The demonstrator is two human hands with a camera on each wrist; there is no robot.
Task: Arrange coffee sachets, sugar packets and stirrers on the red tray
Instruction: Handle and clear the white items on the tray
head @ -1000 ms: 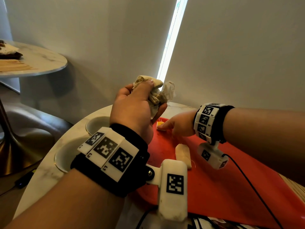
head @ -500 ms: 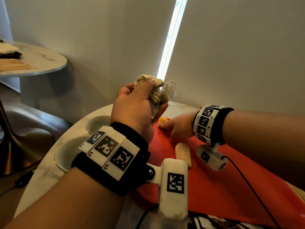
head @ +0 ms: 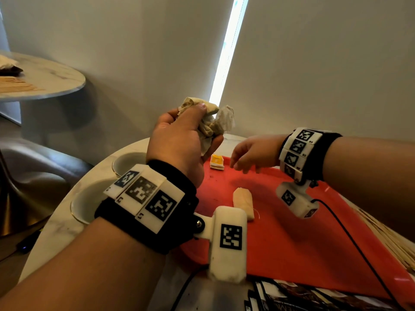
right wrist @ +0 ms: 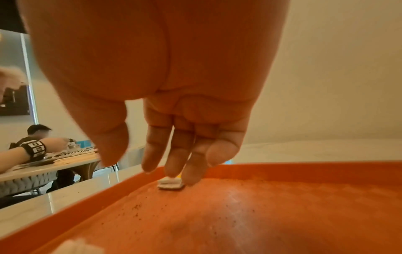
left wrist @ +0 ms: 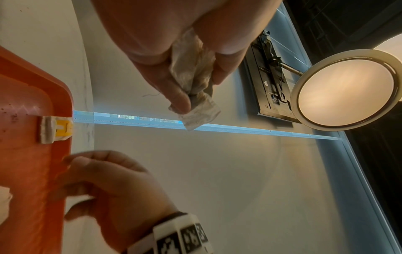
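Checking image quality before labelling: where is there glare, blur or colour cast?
Head view: bright window strip blown out. Left wrist view: lamp glares; right hand motion-blurred. Right wrist view: right hand tinted orange above the red tray, near corner soft.

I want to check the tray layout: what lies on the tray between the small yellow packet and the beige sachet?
Nothing: between the yellow packet and the beige sachet the head view shows only bare red tray floor with dark specks.

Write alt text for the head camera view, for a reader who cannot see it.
The left hand grips a crumpled wad of sachets above a red tray, while the right hand hovers open near a small yellow packet in the tray's far corner. A beige sachet lies mid-tray.
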